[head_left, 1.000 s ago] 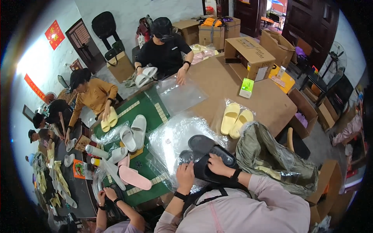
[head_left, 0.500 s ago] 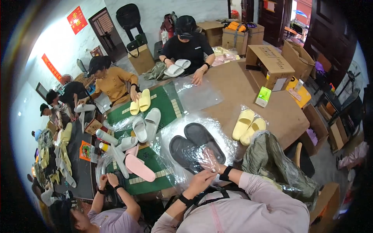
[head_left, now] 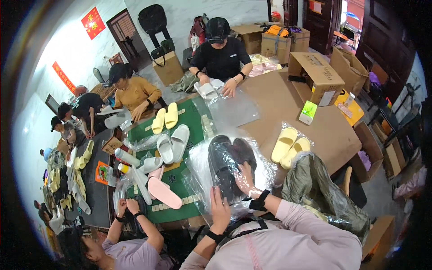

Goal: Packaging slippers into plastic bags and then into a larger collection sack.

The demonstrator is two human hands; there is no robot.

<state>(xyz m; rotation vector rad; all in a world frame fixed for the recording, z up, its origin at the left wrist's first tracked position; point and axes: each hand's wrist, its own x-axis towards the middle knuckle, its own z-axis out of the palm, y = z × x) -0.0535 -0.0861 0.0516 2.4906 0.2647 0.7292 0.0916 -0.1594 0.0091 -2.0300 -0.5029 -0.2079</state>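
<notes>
Pale walls (head_left: 193, 10) and stacked cartons frame a brown table (head_left: 330, 130) with a green mat (head_left: 175, 215) toward its left end, as I watch from afar through the head camera. At the table's near edge, a pair of black slippers (head_left: 219, 155) lies side by side under the shiny film of a clear bag (head_left: 198, 168). The right hand (head_left: 244, 180) rests on the right-hand slipper, apparently inside the bag; the left hand (head_left: 220, 209) sits at the bag's near edge, by the slipper heels. Whether either hand's fingers are clamped or merely resting, I cannot tell.

I judge the step to be bagging: the pair looks mostly in. The next move calls, in my view, for steadying the bag's mouth while the right hand draws out without dragging the slippers along.

Writing is on view: gold characters on a red sign (head_left: 92, 23) and a red strip (head_left: 64, 76) along the left wall, a dark character on the mat, and print on the cardboard box (head_left: 317, 74) near the table's far right corner. On the black shirt (head_left: 220, 60) across the table, small lettering is too faint for me to read. I make out no label on the black slippers.
</notes>
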